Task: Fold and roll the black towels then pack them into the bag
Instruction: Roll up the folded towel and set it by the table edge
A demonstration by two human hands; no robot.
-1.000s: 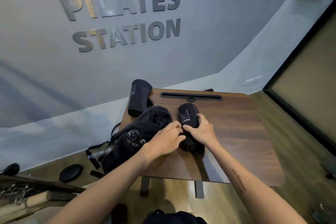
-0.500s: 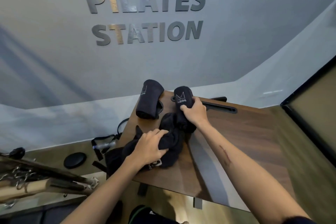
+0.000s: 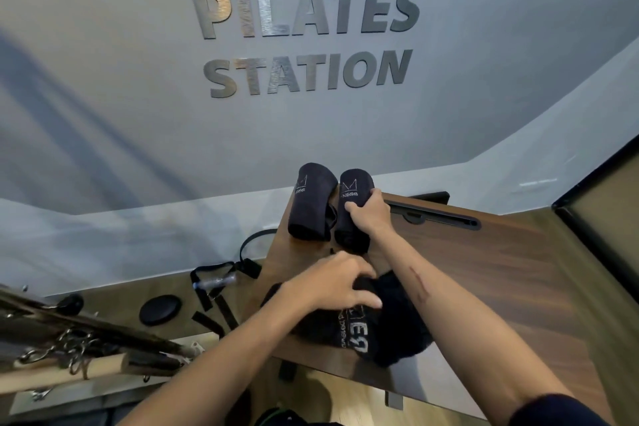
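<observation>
Two rolls done: we are judging that one loose towel remains and nothing is packed yet.
Left hand (image 3: 337, 284): we are curling our fingers into the loose towel (image 3: 387, 325) at the near table (image 3: 518, 287) edge, likely gathering it for folding.
Right hand (image 3: 368, 214): we are gripping the second roll (image 3: 354, 209), setting it just beside the first roll (image 3: 311, 201) at the far corner, keeping space free.
Bag: we are not seeing it for certain.
</observation>
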